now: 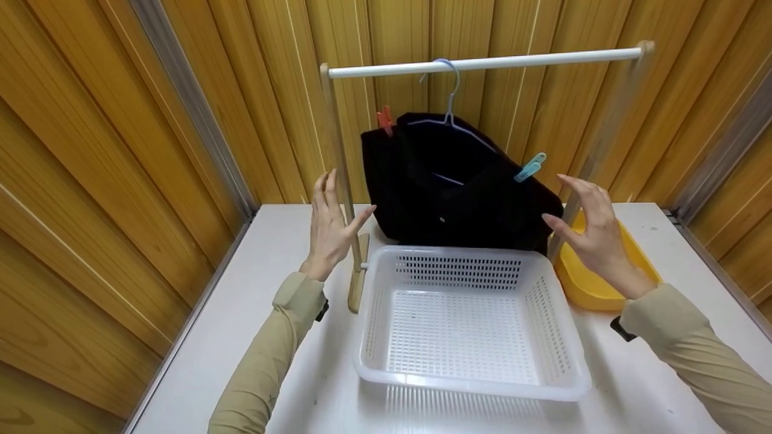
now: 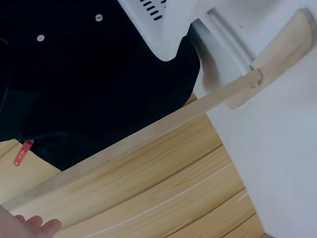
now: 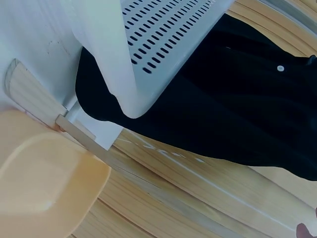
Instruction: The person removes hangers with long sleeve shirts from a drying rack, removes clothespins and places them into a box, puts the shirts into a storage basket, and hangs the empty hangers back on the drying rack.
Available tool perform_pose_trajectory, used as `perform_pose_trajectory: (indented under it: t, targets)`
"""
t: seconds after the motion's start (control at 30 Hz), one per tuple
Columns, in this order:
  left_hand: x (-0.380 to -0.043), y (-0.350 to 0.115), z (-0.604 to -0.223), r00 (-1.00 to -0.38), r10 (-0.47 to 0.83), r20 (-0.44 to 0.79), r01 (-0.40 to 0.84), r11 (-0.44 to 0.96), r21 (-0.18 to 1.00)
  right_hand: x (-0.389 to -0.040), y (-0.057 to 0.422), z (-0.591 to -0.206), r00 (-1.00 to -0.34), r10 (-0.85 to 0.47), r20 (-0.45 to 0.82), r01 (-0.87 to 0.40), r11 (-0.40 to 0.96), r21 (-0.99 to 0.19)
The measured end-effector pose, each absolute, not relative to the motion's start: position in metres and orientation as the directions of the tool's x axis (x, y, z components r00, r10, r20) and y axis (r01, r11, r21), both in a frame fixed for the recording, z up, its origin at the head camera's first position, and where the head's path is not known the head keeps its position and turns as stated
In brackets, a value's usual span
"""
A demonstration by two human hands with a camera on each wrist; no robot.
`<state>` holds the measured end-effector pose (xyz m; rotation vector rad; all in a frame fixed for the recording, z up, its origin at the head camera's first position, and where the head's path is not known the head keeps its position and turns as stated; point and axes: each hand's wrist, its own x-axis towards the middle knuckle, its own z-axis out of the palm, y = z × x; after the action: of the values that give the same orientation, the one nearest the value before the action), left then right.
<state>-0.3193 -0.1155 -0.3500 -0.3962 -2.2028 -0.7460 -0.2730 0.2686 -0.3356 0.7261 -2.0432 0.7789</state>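
A black garment [image 1: 410,199] with small pale buttons hangs from a lavender hanger [image 1: 451,105] on a small rack. A red clothespin [image 1: 385,119] clips its left shoulder, and a light-blue clothespin [image 1: 531,167] clips the right one. My left hand [image 1: 330,226] is raised beside the rack's left post, fingers extended and thumb apart, holding nothing. On the other side, my right hand [image 1: 594,235] is held up near the garment's right edge, likewise bare. Only the left fingertips [image 2: 49,227] and a bit of the right fingers [image 3: 304,231] enter the wrist views.
The rack's white bar [image 1: 543,60] spans two wooden posts. In front of the garment stands a white perforated basket [image 1: 470,387] with nothing in it. Behind the right hand sits a yellow tub [image 1: 594,301]. Wood-look panels [image 1: 271,90] enclose the white table [image 1: 265,241].
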Motion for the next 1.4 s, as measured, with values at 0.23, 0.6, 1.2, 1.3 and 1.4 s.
perform_pose_trajectory:
  t: [0.23,0.6,1.2,1.3,1.4]
  targets:
    - [-0.329,-0.123,-0.352,-0.807,-0.014,0.59,0.465,0.599,0.651,-0.275,0.269,-0.337,-0.619,-0.168,0.767,-0.692,0.579,-0.432]
    - [-0.348,-0.128,-0.351,-0.907,-0.037,0.419,0.34,0.522,0.782,-0.278,0.264,-0.333,-0.811,-0.183,0.556,-0.579,0.394,-0.714]
    - [-0.361,-0.133,-0.346,-0.923,0.071,0.379,0.385,0.186,0.904,-0.307,0.269,-0.354,-0.822,-0.222,0.524,-0.556,0.117,-0.823]
    - [-0.371,-0.134,-0.352,-0.939,0.073,0.336,0.343,0.178,0.922,-0.299,0.262,-0.347,-0.844,-0.195,0.5,-0.532,0.184,-0.827]
    - [-0.437,-0.153,-0.403,-0.948,0.083,0.308,0.318,0.161,0.934,-0.302,0.261,-0.349,-0.843,-0.21,0.496,-0.528,0.145,-0.837]
